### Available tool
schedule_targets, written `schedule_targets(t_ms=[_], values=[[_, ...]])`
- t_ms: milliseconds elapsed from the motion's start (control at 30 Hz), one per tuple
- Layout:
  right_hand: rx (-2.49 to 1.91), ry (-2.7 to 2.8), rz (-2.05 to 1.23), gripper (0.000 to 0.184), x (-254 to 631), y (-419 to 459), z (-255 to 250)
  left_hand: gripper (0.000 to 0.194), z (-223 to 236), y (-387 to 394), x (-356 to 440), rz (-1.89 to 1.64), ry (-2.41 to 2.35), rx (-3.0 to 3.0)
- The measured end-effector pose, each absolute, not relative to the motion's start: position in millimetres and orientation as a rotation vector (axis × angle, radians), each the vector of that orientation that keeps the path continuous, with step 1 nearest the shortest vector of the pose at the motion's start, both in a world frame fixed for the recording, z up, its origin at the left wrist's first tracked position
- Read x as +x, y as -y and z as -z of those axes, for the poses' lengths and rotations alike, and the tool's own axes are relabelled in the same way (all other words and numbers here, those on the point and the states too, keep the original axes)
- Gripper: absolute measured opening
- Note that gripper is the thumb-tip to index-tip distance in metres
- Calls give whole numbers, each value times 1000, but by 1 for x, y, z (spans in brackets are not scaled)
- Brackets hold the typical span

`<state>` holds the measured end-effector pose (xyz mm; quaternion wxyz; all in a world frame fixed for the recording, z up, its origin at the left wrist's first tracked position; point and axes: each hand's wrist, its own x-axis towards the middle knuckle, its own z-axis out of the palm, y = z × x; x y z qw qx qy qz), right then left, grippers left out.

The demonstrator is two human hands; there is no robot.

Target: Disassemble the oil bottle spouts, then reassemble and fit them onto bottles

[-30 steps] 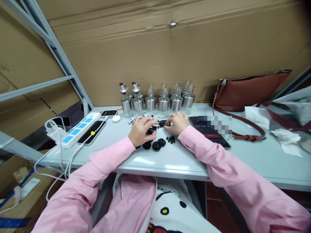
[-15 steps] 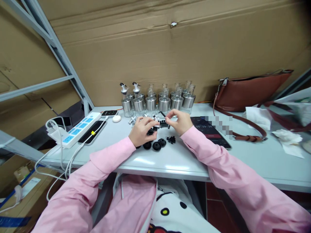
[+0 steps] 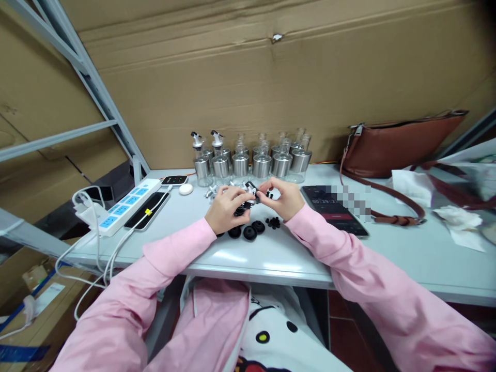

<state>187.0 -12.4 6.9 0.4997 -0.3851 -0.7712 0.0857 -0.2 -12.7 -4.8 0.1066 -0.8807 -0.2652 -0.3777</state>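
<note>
My left hand (image 3: 226, 211) is closed around a bottle pourer, most of it covered by the fingers. Against the pourer's end, my right hand (image 3: 285, 198) pinches a black flip cap (image 3: 251, 185); whether the two parts are joined I cannot tell. Just below the hands lie several round black stoppers (image 3: 250, 233) and a small heap of tiny black caps (image 3: 273, 222). Behind the left fingers are loose silvery pourer parts (image 3: 211, 191), partly hidden.
Glass bottles with steel sleeves (image 3: 262, 166) stand in rows before the cardboard; two carry pourers (image 3: 217, 138). At left are a power strip (image 3: 126, 205), a phone (image 3: 149, 209) and cables. A tablet-like timer (image 3: 335, 212) and a brown bag (image 3: 399, 147) lie to the right.
My right hand has moved slightly left, bringing the black flip cap up against the pourer in my left hand. The left hand stays where it was.
</note>
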Motion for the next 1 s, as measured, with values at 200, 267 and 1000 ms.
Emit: schedule_targets(t_ms=[200, 267, 1000], values=[[-935, 1877, -210, 10, 187, 13, -8, 26, 5, 12, 0, 1102, 793, -2580], [-934, 1873, -213, 10, 186, 13, -8, 27, 6, 12, 0, 1119, 764, -2577], [-875, 1878, -156, 8, 187, 13, -8, 28, 6, 10, -1, 1151, 677, -2644]])
